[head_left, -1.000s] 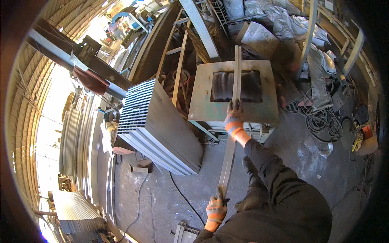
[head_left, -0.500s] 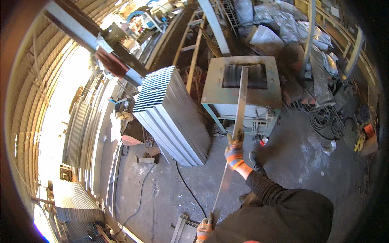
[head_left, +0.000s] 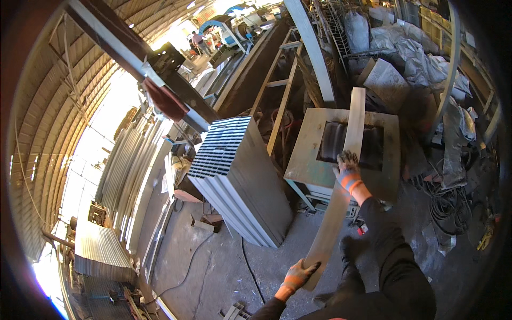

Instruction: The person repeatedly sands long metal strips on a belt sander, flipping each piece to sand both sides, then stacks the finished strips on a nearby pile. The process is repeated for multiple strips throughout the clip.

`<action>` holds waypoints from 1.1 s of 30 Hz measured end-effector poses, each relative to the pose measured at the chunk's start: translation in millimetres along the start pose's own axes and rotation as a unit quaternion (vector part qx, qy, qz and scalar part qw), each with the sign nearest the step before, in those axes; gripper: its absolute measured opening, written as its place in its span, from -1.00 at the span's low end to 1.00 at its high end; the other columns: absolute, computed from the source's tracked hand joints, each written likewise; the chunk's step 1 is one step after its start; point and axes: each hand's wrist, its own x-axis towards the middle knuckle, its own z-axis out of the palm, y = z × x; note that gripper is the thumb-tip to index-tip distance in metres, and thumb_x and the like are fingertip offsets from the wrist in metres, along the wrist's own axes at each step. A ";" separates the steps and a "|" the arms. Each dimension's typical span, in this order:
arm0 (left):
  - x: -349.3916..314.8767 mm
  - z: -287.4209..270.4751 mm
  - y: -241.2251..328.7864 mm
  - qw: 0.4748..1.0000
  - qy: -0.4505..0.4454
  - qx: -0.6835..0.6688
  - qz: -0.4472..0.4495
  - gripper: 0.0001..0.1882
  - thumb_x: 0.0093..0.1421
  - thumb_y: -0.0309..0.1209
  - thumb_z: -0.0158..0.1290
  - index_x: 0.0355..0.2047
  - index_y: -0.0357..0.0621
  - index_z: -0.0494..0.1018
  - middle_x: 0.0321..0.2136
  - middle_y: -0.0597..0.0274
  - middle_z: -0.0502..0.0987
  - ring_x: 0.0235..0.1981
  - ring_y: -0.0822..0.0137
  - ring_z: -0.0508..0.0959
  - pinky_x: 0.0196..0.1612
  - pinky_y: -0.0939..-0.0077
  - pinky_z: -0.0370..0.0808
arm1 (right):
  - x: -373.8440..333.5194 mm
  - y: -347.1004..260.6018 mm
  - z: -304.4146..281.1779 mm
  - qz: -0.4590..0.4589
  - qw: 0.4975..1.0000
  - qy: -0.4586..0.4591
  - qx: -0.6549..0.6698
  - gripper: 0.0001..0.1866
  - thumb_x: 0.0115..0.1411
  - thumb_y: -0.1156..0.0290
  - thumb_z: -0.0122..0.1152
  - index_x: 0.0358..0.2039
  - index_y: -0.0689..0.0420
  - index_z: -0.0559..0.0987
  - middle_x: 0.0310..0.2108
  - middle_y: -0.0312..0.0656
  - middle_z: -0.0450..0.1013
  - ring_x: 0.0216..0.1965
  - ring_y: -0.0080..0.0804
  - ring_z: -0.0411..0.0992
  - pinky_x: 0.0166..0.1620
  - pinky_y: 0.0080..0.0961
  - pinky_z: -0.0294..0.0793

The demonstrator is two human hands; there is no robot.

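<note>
A long flat metal strip [head_left: 341, 181] runs from near my body up across a square machine table [head_left: 306, 154] with a dark roller opening [head_left: 333, 141]. My left hand [head_left: 296, 276], in an orange and grey glove, grips the strip's near end. My right hand [head_left: 348, 172], gloved the same way, grips the strip further up, at the table's front edge. The strip's far end lies over the opening and past the table's back edge.
A tall stack of ribbed metal sheets [head_left: 240, 181] stands left of the table. Black cables [head_left: 448, 208] coil on the floor at right. Corrugated sheets [head_left: 101, 250] pile at lower left. A wooden ladder frame [head_left: 280, 98] leans behind. People [head_left: 200, 40] stand far off.
The strip has slid forward over the machine table. My right hand has moved up to the table's front edge, and my left hand now shows holding the near end.
</note>
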 end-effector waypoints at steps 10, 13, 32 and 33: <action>222.1 -0.1 191.1 0.997 -0.036 -0.052 0.037 -0.13 0.36 0.38 0.20 0.10 -0.32 0.64 -0.05 -0.24 0.77 0.06 -0.16 0.75 0.11 0.04 0.64 | 242.7 136.8 29.4 0.119 0.988 -0.084 -0.058 -0.07 0.58 -0.36 -0.19 0.63 0.16 0.31 0.71 0.06 0.06 0.69 0.10 0.05 0.69 -0.03 -0.02; 213.9 5.0 189.0 0.997 -0.024 -0.059 0.052 -0.13 0.38 0.38 0.18 0.10 -0.33 0.64 -0.02 -0.29 0.75 0.09 -0.22 0.74 0.16 0.03 0.61 | 228.7 130.1 37.4 0.076 0.994 0.000 -0.083 -0.16 0.59 -0.27 -0.10 0.58 0.14 0.41 0.67 0.06 0.16 0.66 0.06 0.13 0.68 0.01 0.02; -129.2 72.0 -154.5 0.996 -0.005 -0.015 0.090 -0.35 0.38 0.20 0.32 0.05 -0.20 0.64 -0.08 -0.27 0.75 0.02 -0.18 0.75 0.03 0.03 0.65 | -206.4 -88.1 -43.8 0.035 0.997 0.067 0.025 -0.19 0.47 -0.06 0.14 0.52 0.28 0.43 0.63 0.21 0.20 0.67 0.20 0.06 0.69 0.25 -0.16; -147.0 73.9 -173.9 0.998 -0.014 -0.021 0.053 -0.36 0.38 0.18 0.32 0.07 -0.19 0.64 -0.08 -0.24 0.76 0.03 -0.17 0.75 0.03 0.05 0.66 | -227.5 -98.2 -48.9 0.034 0.997 0.066 0.020 -0.20 0.48 -0.07 0.12 0.51 0.28 0.44 0.62 0.21 0.20 0.66 0.21 0.07 0.68 0.26 -0.15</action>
